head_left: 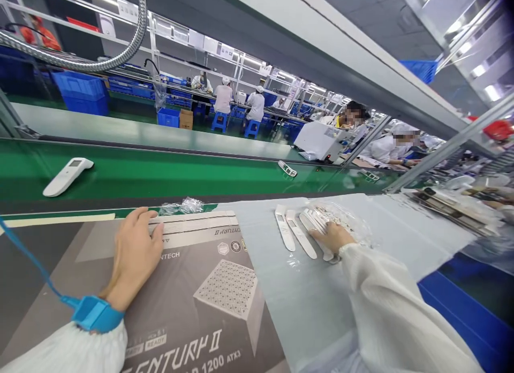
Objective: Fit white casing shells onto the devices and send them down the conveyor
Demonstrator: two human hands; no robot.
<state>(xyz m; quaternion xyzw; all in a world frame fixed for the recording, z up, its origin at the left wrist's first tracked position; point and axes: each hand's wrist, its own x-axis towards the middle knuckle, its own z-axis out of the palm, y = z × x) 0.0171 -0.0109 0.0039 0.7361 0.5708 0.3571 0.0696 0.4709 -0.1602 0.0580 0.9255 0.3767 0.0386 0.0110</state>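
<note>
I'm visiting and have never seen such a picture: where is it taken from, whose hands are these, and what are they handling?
There is no robot here. One camera, worn on a person's head, looks forward and down at their two bare hands. The left hand, with a bright blue strap at its wrist, rests on printed grey-brown cardboard; I see nothing held in it. The right hand touches long, slim white plastic pieces on a pale grey sheet; whether it grips one is hard to tell. Beyond lies a glossy green strip, bearing a white handheld device with a small dark screen at left.
</note>
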